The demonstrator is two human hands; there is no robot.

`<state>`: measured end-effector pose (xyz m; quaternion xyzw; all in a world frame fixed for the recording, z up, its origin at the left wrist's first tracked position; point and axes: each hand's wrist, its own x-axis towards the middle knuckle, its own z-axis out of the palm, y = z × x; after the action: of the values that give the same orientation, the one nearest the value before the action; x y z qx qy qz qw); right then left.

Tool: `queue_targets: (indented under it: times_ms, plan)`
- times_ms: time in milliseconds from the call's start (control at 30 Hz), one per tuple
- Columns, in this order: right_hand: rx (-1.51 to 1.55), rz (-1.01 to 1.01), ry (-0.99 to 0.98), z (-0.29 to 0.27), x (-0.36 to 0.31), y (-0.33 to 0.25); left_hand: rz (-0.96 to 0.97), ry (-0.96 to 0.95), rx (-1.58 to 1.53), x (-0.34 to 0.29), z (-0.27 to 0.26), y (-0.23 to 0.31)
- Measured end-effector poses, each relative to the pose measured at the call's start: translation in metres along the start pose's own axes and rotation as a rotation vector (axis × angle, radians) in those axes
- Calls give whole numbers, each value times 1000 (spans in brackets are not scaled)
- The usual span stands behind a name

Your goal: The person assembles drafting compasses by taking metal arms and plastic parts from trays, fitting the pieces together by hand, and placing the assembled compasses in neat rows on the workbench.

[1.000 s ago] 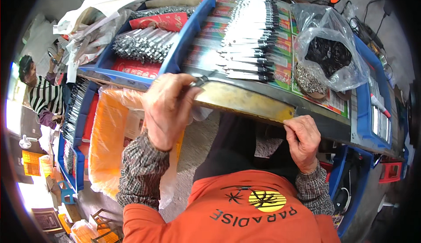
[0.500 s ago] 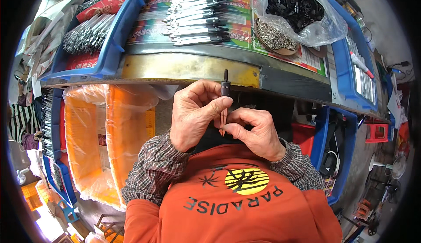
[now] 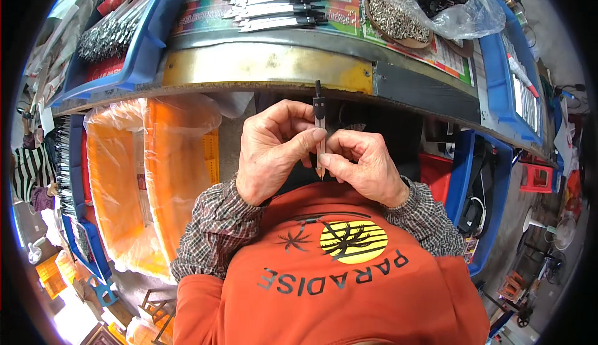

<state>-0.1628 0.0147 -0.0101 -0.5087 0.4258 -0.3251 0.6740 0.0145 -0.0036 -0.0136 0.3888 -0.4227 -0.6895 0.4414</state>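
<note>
Left hand [image 3: 269, 153] and right hand [image 3: 369, 167] are pinching one compass [image 3: 319, 107] between them, in front of the bench [image 3: 430, 91].
A second ago they were apart at its edge; now they are meeting, left fingers gripping below the black head, right fingers closing on the legs near the tip. Loose compasses [image 3: 274, 2] are lying on the bench, left of metal bits [image 3: 398, 19] and a clear bag [image 3: 476, 22]. Below, an orange crate [image 3: 171, 164] is standing left, a blue bin [image 3: 460, 180] right.
</note>
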Motion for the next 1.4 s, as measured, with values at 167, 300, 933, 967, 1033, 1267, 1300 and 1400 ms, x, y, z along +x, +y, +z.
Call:
queue_targets:
  times_ms: [167, 300, 933, 967, 1033, 1267, 1300, 1400]
  plan:
    - [-12, 0, -40, -4, 0, 1, -29, 10, -3, 0, -3, -5]
    - [18, 40, -51, -4, 1, 6, -28, 14, -20, -2, -5, -11]
    - [-6, 64, -72, -7, 2, 12, -23, 14, -94, -8, -8, -22]
    - [14, 51, -67, -6, 1, 14, -15, 12, -91, -8, -8, -22]
    - [31, 36, -62, -6, 1, 18, -21, 20, -96, -10, -7, -22]
    - [17, 31, -69, -6, 0, 18, -8, 11, -116, -11, -8, -25]
    - [21, 23, -71, -7, 1, 19, -7, 11, -115, -11, -8, -24]
    - [28, 18, -75, -7, 1, 19, -7, 11, -105, -11, -8, -24]
